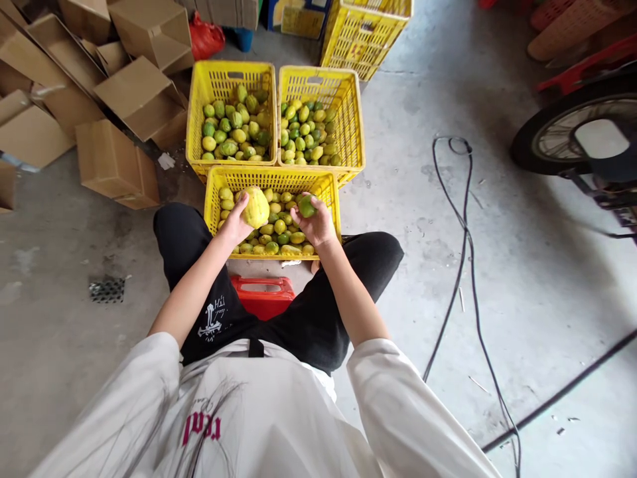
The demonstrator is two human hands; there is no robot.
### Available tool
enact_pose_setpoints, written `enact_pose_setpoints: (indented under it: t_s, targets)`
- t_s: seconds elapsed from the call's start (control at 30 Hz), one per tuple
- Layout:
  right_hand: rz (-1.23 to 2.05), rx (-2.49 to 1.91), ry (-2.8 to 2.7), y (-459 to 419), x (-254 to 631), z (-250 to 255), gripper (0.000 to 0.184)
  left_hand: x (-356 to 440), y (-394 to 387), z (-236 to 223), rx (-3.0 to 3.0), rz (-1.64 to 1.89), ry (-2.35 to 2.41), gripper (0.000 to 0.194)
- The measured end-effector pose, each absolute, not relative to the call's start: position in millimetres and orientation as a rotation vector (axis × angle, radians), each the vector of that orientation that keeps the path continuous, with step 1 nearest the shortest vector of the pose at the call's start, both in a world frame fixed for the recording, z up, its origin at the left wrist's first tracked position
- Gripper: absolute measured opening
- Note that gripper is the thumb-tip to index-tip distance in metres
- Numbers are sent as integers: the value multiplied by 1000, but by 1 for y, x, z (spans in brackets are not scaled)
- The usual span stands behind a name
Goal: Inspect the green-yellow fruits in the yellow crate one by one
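Note:
My left hand is closed round a large, pale yellow fruit with faint streaks, above the left half of the near yellow crate. In my right hand sits a smaller dark green fruit, gripped over the right half of the same crate. Below both hands, that crate holds many yellow and green oval fruits, whose exact kind I cannot tell. Just beyond stand two more yellow crates, the left one and the right one, each partly filled with similar fruits.
Open cardboard boxes are heaped at the left. A stack of yellow crates stands at the back. A red stool is between my legs. Black cable loops over the floor at right, near a motorbike wheel.

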State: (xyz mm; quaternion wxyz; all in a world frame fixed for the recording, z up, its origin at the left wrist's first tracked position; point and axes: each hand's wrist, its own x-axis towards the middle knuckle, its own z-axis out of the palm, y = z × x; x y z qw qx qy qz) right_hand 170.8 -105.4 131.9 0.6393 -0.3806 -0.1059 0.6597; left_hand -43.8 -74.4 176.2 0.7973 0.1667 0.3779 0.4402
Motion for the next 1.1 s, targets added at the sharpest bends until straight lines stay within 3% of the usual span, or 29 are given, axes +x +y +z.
enact_pose_setpoints:
  t_s: [0.37, 0.47, 0.93, 1.1]
  targets:
    - [1488, -879, -118, -104, 170, 138, 21, -40, -77, 183, 248, 900, 835, 33]
    - [1492, -827, -74, -104, 173, 141, 26, -40, -79, 185, 213, 879, 781, 41]
    - [1447, -911, -51, -101, 175, 137, 25, -37, -78, 178, 286, 1025, 881, 9]
    - [1483, -924, -109, -101, 172, 137, 26, -31, -80, 184, 272, 954, 907, 21]
